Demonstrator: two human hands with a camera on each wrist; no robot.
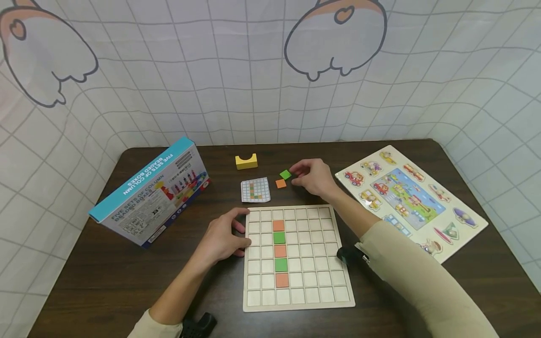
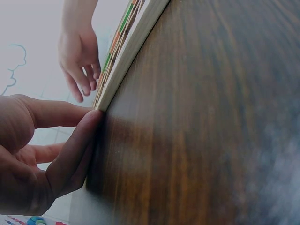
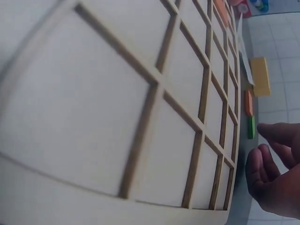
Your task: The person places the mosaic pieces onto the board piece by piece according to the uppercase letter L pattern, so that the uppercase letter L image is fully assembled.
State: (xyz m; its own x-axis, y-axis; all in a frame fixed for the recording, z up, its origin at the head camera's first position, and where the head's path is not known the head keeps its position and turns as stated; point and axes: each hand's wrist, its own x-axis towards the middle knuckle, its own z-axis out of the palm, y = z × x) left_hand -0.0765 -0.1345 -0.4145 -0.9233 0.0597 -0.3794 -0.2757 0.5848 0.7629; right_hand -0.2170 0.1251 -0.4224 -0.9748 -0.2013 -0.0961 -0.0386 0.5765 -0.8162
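Observation:
A pale wooden grid board (image 1: 310,256) lies on the table with a column of orange tiles (image 1: 280,251) and green tiles (image 1: 281,265) set in its squares. My left hand (image 1: 224,237) rests at the board's upper left edge, thumb and fingertips touching its side; the left wrist view shows the fingertips (image 2: 91,115) right at the rim. Beyond the far edge, my right hand (image 1: 310,177) is low over the table with loosely bent fingers, beside a loose green tile (image 1: 285,174). The right wrist view has a gap between the fingers and that tile. A loose orange tile (image 1: 281,183) lies next to it.
A small pattern card (image 1: 255,189) lies behind the board, with a yellow arch block (image 1: 246,162) farther back. To the left stands a blue and white box (image 1: 154,192). A picture puzzle board (image 1: 410,199) lies to the right, under the right forearm's side.

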